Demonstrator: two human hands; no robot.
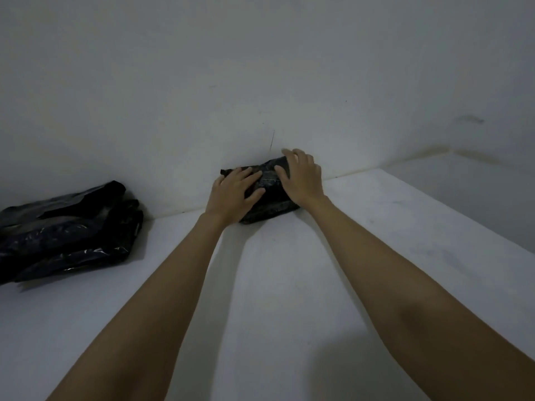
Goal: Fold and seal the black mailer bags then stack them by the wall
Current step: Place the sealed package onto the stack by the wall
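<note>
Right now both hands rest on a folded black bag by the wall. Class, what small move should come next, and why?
Probably lift both hands off. The left hand and right hand lie on the folded bag, which already sits against the wall; a pile of black bags waits to the left.

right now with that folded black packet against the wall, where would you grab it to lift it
Probably by its two short ends, coming from the near side. The folded packet lies flat on the white surface with its far edge against the wall, so that side is blocked. The left hand and right hand already rest on top near each end, well placed to slide down and pinch.
</note>
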